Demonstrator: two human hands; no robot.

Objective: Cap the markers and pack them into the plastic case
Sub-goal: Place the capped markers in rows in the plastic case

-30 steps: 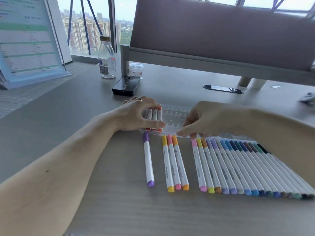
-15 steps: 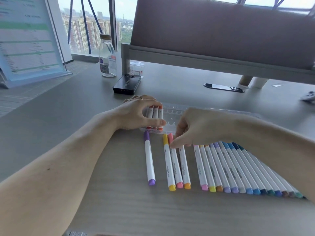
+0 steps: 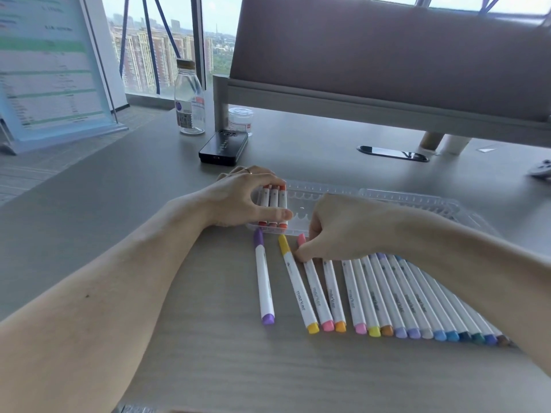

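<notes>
A clear plastic case (image 3: 328, 193) lies across the desk with three red and orange capped markers (image 3: 273, 204) in its left end. My left hand (image 3: 238, 201) grips that end, thumb on the front edge and fingers over the back. In front of the case lie a purple marker (image 3: 264, 278), a yellow marker (image 3: 296, 284), a pink marker (image 3: 317, 290) and an orange marker (image 3: 334, 290), then a tight row of several capped markers (image 3: 402, 305). My right hand (image 3: 343, 228) is curled over the pink marker and pinches it near its far cap. It hides the orange marker's far end.
A clear bottle (image 3: 189, 96), a small white jar (image 3: 240, 117) and a black device (image 3: 223, 147) stand behind the case. A desk divider panel (image 3: 387, 55) rises at the back, with a cable grommet (image 3: 393, 153) below it. A sign stand (image 3: 50, 70) is at far left.
My right hand slid left from the case's front edge above the long row to the pink marker and closed on it. My left hand kept its hold on the case.
</notes>
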